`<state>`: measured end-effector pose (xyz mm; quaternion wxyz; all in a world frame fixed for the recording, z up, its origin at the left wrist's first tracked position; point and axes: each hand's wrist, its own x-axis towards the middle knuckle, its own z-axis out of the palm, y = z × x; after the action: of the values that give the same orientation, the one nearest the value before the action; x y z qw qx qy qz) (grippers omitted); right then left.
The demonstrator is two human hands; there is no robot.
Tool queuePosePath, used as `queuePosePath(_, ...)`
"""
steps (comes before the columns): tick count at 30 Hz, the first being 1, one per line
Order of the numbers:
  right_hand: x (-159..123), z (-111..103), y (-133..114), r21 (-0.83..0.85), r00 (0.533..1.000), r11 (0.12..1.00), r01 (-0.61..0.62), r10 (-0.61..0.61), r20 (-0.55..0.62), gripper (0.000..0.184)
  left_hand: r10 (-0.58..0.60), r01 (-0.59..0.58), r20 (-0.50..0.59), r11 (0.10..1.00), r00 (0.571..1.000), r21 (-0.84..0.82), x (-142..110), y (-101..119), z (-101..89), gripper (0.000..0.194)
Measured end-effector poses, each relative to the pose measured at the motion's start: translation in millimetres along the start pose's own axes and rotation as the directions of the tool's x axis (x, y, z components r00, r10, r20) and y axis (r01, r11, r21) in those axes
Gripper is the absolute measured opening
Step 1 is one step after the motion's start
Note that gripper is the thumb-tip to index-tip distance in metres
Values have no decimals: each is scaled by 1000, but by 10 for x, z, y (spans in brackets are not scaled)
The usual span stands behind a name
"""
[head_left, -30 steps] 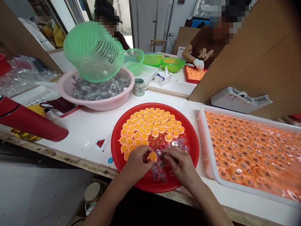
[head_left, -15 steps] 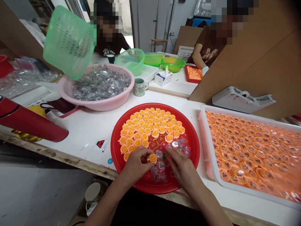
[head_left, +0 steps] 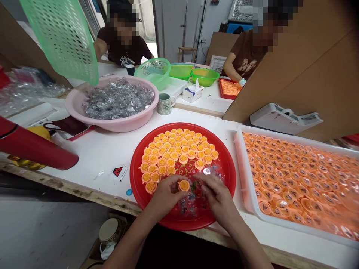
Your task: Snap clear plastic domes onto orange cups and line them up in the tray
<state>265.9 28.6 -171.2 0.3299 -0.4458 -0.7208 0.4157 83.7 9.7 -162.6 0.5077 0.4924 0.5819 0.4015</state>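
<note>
My left hand (head_left: pixel 167 194) pinches a small orange toy cup (head_left: pixel 184 185) between thumb and fingers, its round top facing up. Close by on the right, my right hand (head_left: pixel 217 194) has its fingers drawn together over small clear plastic pieces (head_left: pixel 189 209); whatever is between those fingertips is hidden. Both hands are above a round red tray (head_left: pixel 228 211). Many similar orange cups on saucers (head_left: pixel 168 149) cover the tray's far and left side, while the clear pieces lie toward its near right.
A white bin (head_left: pixel 254 209) of orange cups stands right, beside a tape dispenser (head_left: pixel 283 118). Behind left are a pink basin (head_left: pixel 123 125) of clear pieces, a mug (head_left: pixel 164 104) and a red bottle (head_left: pixel 42 149). A green basket (head_left: pixel 64 41) is raised near a co-worker (head_left: pixel 126 50); another person (head_left: pixel 246 56) sits right.
The green basket has swung up and left, away from the pink basin. My right hand's fingers have curled in and lifted slightly from the clear pieces. My left hand still holds the orange cup.
</note>
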Motion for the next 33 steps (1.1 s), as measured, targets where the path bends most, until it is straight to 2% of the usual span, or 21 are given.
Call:
queuePosePath(2,-37,23,-12,-228,986,959,168,-159,57,57,-30,30,7,999,1000,13,16,18,5,23)
queuePosePath(3,-53,31,1,-316,977,925,210,-190,94,65,-46,45,10,999,999,25,23,22,7,21)
queuePosePath(5,-77,30,68,-437,978,876,207,-175,111,72,-72,72,12,997,997,41,32,14,11,20)
queuePosePath(7,-84,5,160,-467,990,873,142,-135,48,70,-90,90,7,996,996,24,37,-14,13,21)
queuePosePath(9,-75,-32,230,-402,993,911,91,-111,-27,63,-83,83,11,996,996,-23,39,-44,11,22)
queuePosePath(12,-48,-74,234,-214,996,976,35,-53,-78,43,-55,60,55,993,997,-97,31,-51,2,24)
queuePosePath(15,-15,-78,171,41,989,992,-116,119,-90,23,-60,85,118,974,991,-210,7,-24,0,27)
queuePosePath(17,4,-63,146,273,964,931,-240,263,-48,19,-96,144,164,940,982,-309,-9,-17,10,27)
queuePosePath(20,25,-32,154,509,928,792,-338,372,37,30,-128,206,209,888,969,-410,-17,-35,38,29)
queuePosePath(22,35,-22,169,553,916,753,-358,397,53,34,-127,198,192,888,973,-415,-10,-49,58,31)
queuePosePath(24,40,-30,173,546,911,752,-370,409,54,34,-133,191,167,895,977,-403,2,-53,74,29)
queuePosePath(27,40,-78,137,487,927,801,-348,371,53,28,-147,194,142,887,979,-419,13,-41,86,27)
queuePosePath(30,40,-132,76,395,948,862,-317,303,101,20,-143,176,109,892,984,-417,18,-30,88,24)
queuePosePath(33,53,-160,28,362,954,883,-298,265,140,14,-131,170,122,902,984,-398,19,-19,97,18)
